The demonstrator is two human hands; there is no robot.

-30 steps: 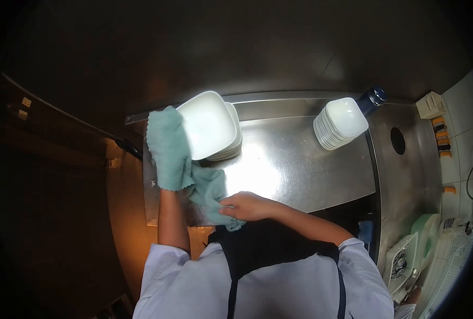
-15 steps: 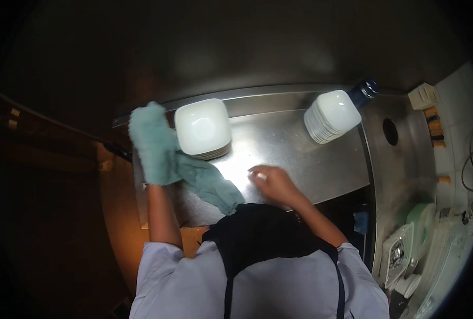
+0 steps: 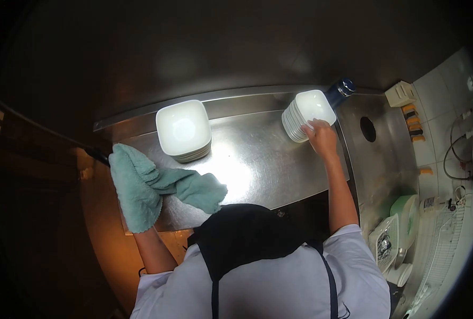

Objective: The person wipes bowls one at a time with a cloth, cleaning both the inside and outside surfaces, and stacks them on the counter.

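A green towel (image 3: 194,190) covers my left hand (image 3: 147,236), so only the wrist and forearm show below it. The hand holds the towel up at the left end of the steel counter, and a loose part trails right across the metal. Just beyond it stands a stack of white square bowls (image 3: 184,127). At the right, my right hand (image 3: 322,139) reaches to a second, taller stack of smaller white square bowls (image 3: 295,123), which leans to one side. Its fingers are closed over the near rim of the top bowl (image 3: 313,102).
The steel counter (image 3: 268,170) has a raised back edge. Behind the right stack lies a dark blue bottle (image 3: 340,91). Farther right are a steel surface with a round hole (image 3: 368,129), a white basket (image 3: 386,242) of metal items and a green round item (image 3: 406,212).
My right hand has moved from mid-counter to the right stack and taken hold of the top bowl's rim. The towel-covered left hand has come down and away from the left stack.
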